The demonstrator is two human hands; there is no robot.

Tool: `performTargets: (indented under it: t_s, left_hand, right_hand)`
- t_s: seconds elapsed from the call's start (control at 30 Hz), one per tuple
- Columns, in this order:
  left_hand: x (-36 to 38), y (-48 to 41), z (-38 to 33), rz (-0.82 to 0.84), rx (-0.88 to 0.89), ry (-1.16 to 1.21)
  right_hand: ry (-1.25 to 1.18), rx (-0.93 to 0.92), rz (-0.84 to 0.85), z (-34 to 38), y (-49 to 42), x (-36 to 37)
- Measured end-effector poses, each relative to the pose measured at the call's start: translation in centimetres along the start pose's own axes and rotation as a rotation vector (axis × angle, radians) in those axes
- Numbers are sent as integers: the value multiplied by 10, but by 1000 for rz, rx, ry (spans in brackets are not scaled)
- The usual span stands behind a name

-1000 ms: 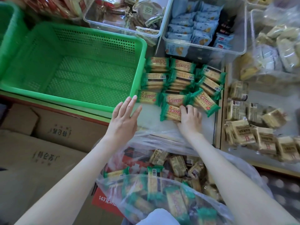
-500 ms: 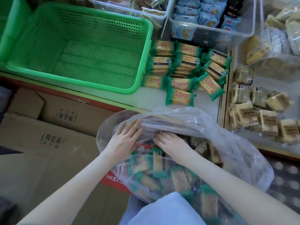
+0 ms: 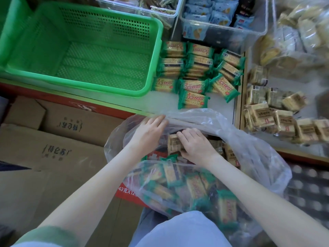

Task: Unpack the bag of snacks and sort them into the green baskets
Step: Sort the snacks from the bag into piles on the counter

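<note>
Two hands: both are in the mouth of the plastic bag, none of the sorted stock touched.
Cardboard boxes: stacked lower left, below the surface edge, printed lettering on the flaps.
Green basket: upper left on the surface, nothing visible inside; a second green basket's edge shows at the far left.
Plastic bag: clear, mouth open, below the surface edge at the person's lap; green packets and tan packets mixed inside.
Clear bins: along the back, holding blue packets and other wrapped snacks.
Green packets: laid in rows on the surface just right of the basket, outside it.
Tan packets: grouped on the right, past a wooden divider.
Left hand: at the bag's upper rim, fingers together, pinching the plastic.
Right hand: inside the bag, fingers curled and clamped on a tan packet, which stands up from the pile.
</note>
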State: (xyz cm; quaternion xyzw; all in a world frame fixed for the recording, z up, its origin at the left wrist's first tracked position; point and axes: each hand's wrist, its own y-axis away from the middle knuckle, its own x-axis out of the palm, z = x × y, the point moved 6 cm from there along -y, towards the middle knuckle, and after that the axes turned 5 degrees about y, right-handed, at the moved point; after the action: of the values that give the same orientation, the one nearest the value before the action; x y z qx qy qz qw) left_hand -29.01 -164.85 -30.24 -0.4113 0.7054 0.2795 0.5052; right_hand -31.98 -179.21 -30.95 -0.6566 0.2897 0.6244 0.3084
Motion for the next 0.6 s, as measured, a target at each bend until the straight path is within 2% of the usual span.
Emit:
performTargets:
  t_s: [0.1, 0.3, 0.5, 0.6]
  left_hand:
    - [-5, -15, -20, -11, 3, 77]
    - [-4, -65, -90, -56, 103, 126]
    - [17, -126, -166, -70, 160, 176]
    - [30, -153, -196, -51, 162, 163]
  right_hand:
    - [-185, 183, -71, -25, 16, -27]
    - [-457, 690, -262, -118, 77, -77]
    - [-485, 1153, -308, -237, 158, -87]
    - [-474, 1273, -351, -283, 188, -86]
